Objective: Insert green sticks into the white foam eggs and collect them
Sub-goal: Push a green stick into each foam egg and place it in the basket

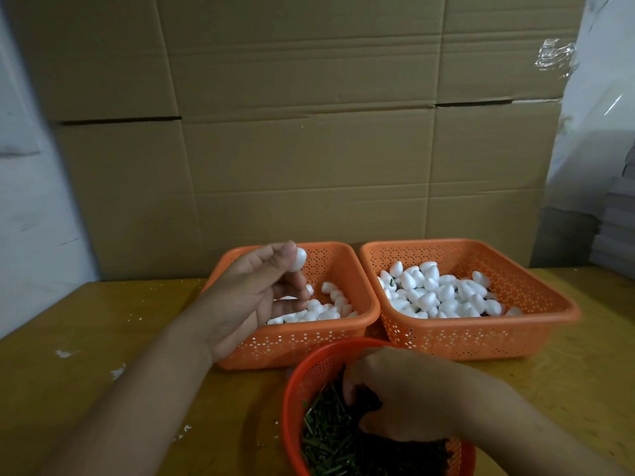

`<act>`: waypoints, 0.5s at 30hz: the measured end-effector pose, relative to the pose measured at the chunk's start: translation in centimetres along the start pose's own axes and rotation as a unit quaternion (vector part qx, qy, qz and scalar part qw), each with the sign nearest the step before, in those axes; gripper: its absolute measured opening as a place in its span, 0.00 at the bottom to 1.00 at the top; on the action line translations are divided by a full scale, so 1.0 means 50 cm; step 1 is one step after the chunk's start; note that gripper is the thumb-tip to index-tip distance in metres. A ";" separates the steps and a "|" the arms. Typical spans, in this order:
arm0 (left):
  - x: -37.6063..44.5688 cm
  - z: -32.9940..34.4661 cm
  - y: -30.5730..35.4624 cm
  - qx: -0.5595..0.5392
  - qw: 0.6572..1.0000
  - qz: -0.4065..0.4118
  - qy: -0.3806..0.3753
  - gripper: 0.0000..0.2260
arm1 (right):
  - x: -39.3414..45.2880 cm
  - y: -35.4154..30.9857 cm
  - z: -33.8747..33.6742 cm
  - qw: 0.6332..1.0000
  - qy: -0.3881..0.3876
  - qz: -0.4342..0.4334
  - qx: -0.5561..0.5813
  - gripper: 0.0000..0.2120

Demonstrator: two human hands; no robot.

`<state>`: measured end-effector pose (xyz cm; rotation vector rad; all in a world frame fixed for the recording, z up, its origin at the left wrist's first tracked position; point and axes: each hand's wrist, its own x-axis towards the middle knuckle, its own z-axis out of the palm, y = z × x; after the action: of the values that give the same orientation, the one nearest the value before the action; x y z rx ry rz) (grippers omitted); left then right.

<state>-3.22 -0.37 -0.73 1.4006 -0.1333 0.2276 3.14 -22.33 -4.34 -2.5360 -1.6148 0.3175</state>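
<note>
The left hand (254,297) pinches one white foam egg (298,260) at its fingertips, raised above the left orange basket (357,324), presumably exposing the egg for insertion. That basket holds loose eggs. At 6 o'clock, the right hand (405,393) reaches into the round red basket (292,389) of green sticks (326,431); fingers curl downward, but whether they grip a stick cannot be told. At 3 o'clock on the tabletop (103,338), the right orange basket (481,338) holds more eggs.
</note>
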 end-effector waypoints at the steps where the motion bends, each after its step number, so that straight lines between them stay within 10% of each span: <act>1: -0.001 0.001 0.000 -0.001 1.000 -0.005 -0.003 0.18 | 0.000 0.000 0.000 1.000 0.000 0.001 0.000 0.12; 15: 0.000 0.006 -0.002 -0.038 0.998 -0.034 0.047 0.10 | 0.001 -0.007 0.003 1.000 0.026 0.002 0.001 0.09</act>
<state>-3.17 -0.70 -0.75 1.3145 -0.0171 0.2287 2.82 -22.16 -4.40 -2.5234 -1.5913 0.2529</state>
